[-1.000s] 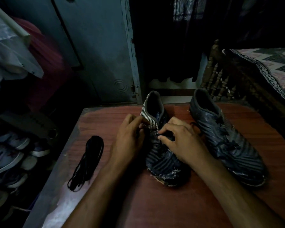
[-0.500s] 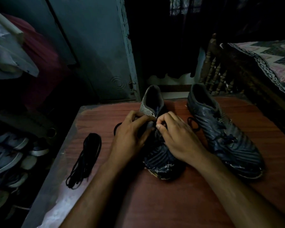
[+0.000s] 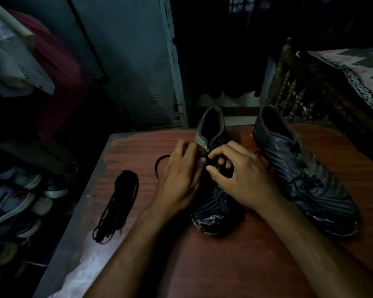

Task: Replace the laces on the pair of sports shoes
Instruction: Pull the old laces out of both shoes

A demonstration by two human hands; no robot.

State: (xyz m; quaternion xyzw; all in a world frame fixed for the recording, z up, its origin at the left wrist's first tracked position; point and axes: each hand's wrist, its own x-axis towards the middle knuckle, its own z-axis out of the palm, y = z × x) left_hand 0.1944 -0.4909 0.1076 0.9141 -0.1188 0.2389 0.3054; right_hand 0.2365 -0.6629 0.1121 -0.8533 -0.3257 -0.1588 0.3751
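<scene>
Two dark striped sports shoes stand on a reddish wooden table [image 3: 256,265], toes toward me. Both my hands are over the lacing of the left shoe [image 3: 213,203]. My left hand [image 3: 181,179] grips the shoe's side near the collar, its fingers curled at the lace. My right hand [image 3: 239,175] pinches the black lace at the top eyelets. A loop of that lace [image 3: 159,164] sticks out to the left of my left hand. The right shoe [image 3: 304,171] lies laced, untouched. A bundle of spare black laces [image 3: 119,203] lies on the table's left side.
A shoe rack with several sneakers [image 3: 15,198] stands to the left below the table. A grey door [image 3: 134,61] is behind the table, hanging clothes at upper left. A wooden bed frame [image 3: 293,82] with a patterned cover is at the right.
My hands have closed in together at the top of the left shoe's lacing. A loop of black lace has come out to the left of my left hand.
</scene>
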